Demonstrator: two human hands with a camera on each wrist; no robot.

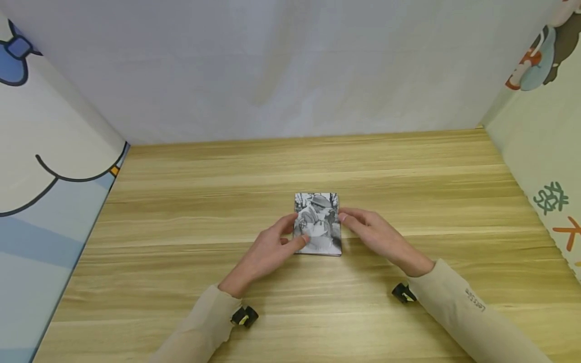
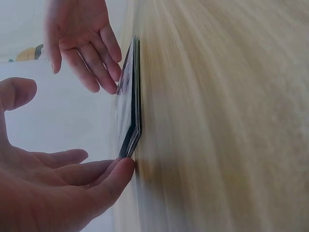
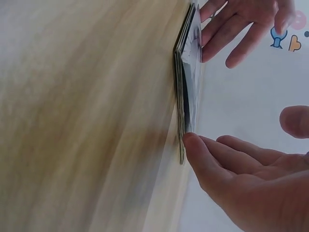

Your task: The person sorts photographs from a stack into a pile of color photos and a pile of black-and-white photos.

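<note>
A small stack of photo cards (image 1: 320, 227) lies flat on the wooden table, its top card printed with a black-and-white picture of a figure in a brimmed hat. Several layers and dark edges show along its side (image 2: 137, 96) in the left wrist view. My left hand (image 1: 268, 249) touches the stack's left edge with its fingertips, while the thumb hovers over the lower left corner. At the right edge, my right hand (image 1: 376, 234) rests extended fingertips against the cards, thumb raised. In the right wrist view the top card (image 3: 188, 92) lifts slightly from those beneath.
The wood-grain table (image 1: 204, 176) spreads around the stack. A pale cloth wall (image 1: 290, 70) stands at the back, with printed panels on the left (image 1: 50, 141) and right (image 1: 540, 151). Each sleeve cuff carries a small black wrist camera (image 1: 245, 316).
</note>
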